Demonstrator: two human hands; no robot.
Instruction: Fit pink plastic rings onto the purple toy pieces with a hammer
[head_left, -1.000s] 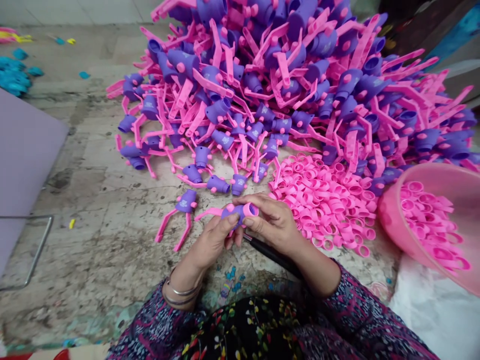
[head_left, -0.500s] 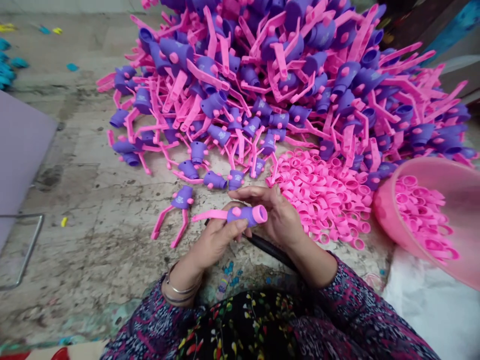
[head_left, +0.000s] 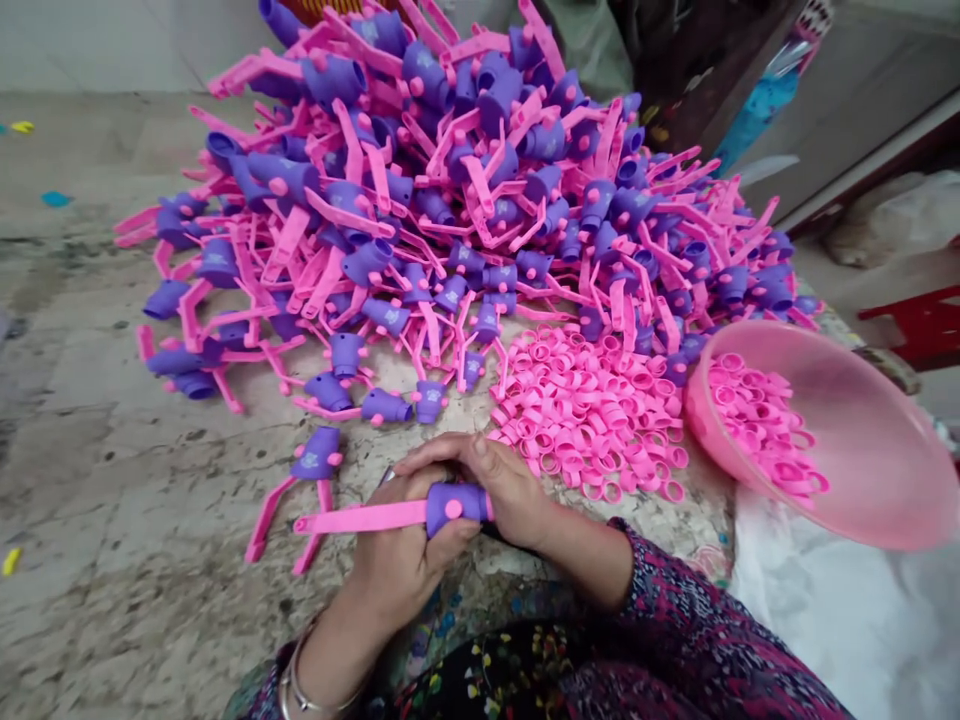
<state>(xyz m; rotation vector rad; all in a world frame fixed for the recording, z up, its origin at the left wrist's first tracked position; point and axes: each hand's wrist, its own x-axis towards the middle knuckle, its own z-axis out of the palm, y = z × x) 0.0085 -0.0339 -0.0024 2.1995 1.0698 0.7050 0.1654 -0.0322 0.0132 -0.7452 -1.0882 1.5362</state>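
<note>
A purple plastic toy body (head_left: 442, 506) with a long pink arm lies across my left hand (head_left: 397, 570), whose fingers and thumb are closed round it. The arm points left. My right hand (head_left: 517, 490) cups the body's right end, palm pressed against it and fingers curved over my left hand. Only a sliver of the pink ring on that end shows; the palm covers the rest. On the floor just left of my hands lies another purple body (head_left: 316, 455) with two pink arms. A heap of loose pink rings (head_left: 592, 410) is beyond my right hand.
A large pile of purple bodies with pink arms (head_left: 435, 200) spreads across the far side. A pink bowl (head_left: 885, 440) holding more rings stands at right, beside white cloth or plastic (head_left: 840, 600). Small yellow (head_left: 11, 561) and blue (head_left: 55, 199) scraps lie at left.
My right hand has closed in from beside the held body and now presses on its ringed end. The long pink arm shows more fully. The view has shifted to the right.
</note>
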